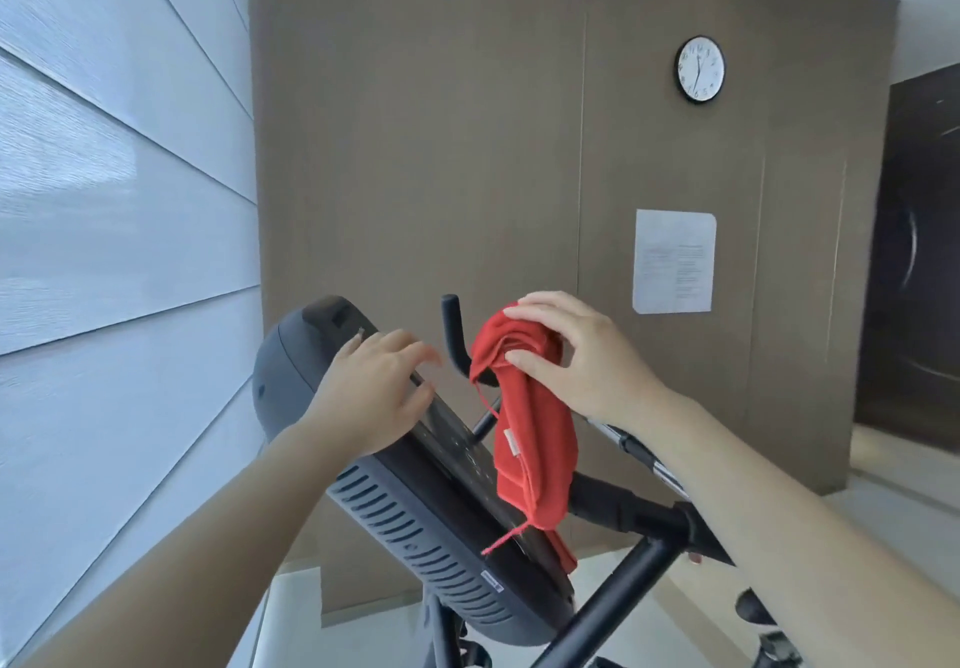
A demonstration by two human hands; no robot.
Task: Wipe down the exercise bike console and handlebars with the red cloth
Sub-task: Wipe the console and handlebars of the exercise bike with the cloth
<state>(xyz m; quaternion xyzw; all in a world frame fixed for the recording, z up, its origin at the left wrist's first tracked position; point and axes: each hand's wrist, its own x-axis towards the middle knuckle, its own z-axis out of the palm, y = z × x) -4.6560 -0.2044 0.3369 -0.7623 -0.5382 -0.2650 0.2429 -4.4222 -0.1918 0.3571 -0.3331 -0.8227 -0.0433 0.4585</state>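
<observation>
The exercise bike's dark console (pixel 415 501) tilts across the lower middle of the head view, its screen facing up and right. My left hand (pixel 371 389) rests on the console's upper part with fingers spread and fairly straight. My right hand (pixel 576 355) grips the top of the red cloth (pixel 530 439), which hangs down in folds over the console's right edge. A black handlebar (pixel 453 332) curves up behind the cloth, and another bar (pixel 639 563) runs below my right forearm.
A brown panelled wall stands close behind the bike, with a round clock (pixel 700 69) and a white paper notice (pixel 674 261) on it. Pale grey panelling fills the left side. A dark door (pixel 914 272) is at the far right.
</observation>
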